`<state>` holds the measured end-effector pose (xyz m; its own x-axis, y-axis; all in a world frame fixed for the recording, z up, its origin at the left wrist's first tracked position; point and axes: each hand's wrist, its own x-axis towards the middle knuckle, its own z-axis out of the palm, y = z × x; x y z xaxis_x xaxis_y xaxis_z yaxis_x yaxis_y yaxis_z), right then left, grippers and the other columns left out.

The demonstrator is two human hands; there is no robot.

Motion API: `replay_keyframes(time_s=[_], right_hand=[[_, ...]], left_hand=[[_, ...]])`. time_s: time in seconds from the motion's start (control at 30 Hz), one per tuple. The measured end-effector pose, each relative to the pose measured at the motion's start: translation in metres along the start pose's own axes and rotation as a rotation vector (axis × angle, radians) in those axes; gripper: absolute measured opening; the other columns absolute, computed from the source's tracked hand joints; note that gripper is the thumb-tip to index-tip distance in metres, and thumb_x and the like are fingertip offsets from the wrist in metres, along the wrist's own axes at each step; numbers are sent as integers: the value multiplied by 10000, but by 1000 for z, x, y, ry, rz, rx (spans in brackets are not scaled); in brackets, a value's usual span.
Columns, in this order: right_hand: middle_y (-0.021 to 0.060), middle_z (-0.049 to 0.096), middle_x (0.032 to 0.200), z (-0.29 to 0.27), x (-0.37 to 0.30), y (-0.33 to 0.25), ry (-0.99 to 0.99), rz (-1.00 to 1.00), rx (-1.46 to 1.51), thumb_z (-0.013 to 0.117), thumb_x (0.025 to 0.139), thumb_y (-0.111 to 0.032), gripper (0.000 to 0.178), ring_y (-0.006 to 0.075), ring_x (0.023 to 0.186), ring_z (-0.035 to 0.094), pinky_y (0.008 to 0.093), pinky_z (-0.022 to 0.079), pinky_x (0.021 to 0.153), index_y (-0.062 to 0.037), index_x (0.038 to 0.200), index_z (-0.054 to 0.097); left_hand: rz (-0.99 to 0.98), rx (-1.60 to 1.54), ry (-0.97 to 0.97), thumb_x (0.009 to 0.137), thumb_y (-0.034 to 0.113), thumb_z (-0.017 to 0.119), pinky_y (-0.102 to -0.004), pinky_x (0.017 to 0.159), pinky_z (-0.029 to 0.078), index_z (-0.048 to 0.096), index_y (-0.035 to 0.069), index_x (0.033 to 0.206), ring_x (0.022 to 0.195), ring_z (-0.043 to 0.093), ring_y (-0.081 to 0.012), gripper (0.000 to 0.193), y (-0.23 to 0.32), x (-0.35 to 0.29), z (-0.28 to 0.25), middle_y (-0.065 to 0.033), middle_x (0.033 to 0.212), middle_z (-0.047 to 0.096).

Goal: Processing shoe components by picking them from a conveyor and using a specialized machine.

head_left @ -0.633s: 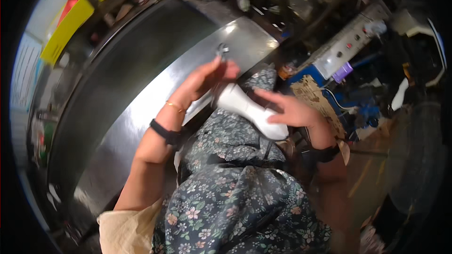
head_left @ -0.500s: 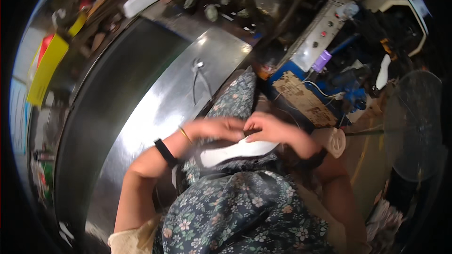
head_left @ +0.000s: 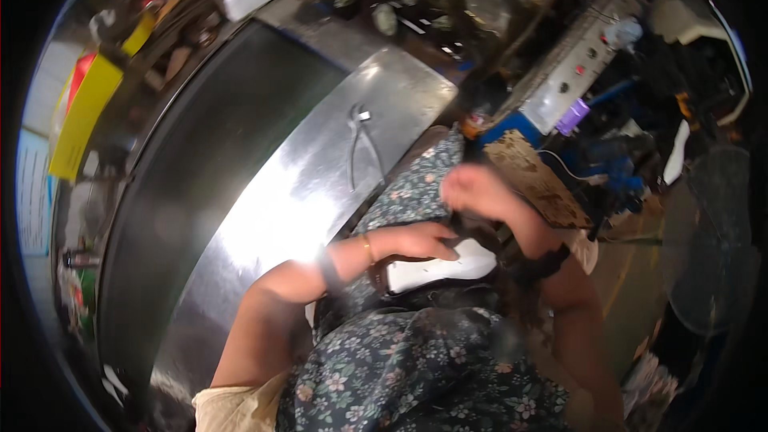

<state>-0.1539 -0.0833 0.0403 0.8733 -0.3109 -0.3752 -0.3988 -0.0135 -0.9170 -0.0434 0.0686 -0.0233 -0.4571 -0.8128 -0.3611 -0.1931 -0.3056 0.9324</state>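
A white, shoe-sole-shaped piece like an insole (head_left: pixel 432 274) lies across my lap, on top of something dark that is mostly hidden. My left hand (head_left: pixel 416 242) rests over its upper edge, thumb and fingers gripping it. Above and to the right of the piece, my right hand (head_left: pixel 478 192) is raised and apart from it, with curled fingers slightly smeared by motion. Whatever those fingers may hold does not show. A dark floral apron (head_left: pixel 400 360) covers my lap.
Metal pincers (head_left: pixel 362 144) lie on the shiny metal bench (head_left: pixel 272 184) to my left. A dark belt-like surface (head_left: pixel 216 128) runs beyond it. At the right stands a blue-and-metal machine with a control panel (head_left: pixel 552 96). Another white sole-shaped piece (head_left: pixel 677 152) is farther right.
My right hand has lifted up and away from the white piece and from my left hand. My left hand stays at the piece. The whole view has shifted slightly.
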Motion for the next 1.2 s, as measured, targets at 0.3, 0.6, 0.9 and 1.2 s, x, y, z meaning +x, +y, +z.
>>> replay_keyframes(time_s=[0.3, 0.6, 0.9, 1.2], right_hand=[[246, 627, 995, 129, 183, 4, 342, -130, -1163, 716, 742, -494, 610, 319, 1098, 559, 376, 454, 945, 55, 1002, 664], [29, 591, 650, 2, 52, -28, -148, 37, 22, 614, 873, -193, 175, 120, 553, 563, 269, 468, 547, -21, 868, 578], [54, 641, 850, -24, -172, -9, 646, -135, 24, 492, 986, -343, 348, 129, 775, 609, 283, 486, 743, -12, 1065, 561], [-8, 567, 892, -18, -201, 43, -67, 405, 16, 508, 987, -356, 356, 85, 841, 497, 271, 444, 783, -21, 1093, 567]], left_hand=[[-32, 66, 129, 886, 357, 666, -281, 1011, 386, 465, 47, 1384, 1189, 500, -155, 619, -2, -8, 8, -117, 1324, 557], [-6, -56, 125, 871, 326, 689, -315, 934, 438, 552, -7, 1276, 1008, 592, -210, 542, -9, -18, -4, -125, 1130, 649], [41, -114, 211, 768, 238, 798, -344, 1035, 373, 170, -7, 1455, 1265, 434, -271, 962, 4, 9, 9, -209, 1380, 442], [-76, 1, 176, 808, 235, 770, -325, 1041, 378, 247, 5, 1477, 1236, 479, -226, 879, 22, 16, 8, -209, 1360, 483]])
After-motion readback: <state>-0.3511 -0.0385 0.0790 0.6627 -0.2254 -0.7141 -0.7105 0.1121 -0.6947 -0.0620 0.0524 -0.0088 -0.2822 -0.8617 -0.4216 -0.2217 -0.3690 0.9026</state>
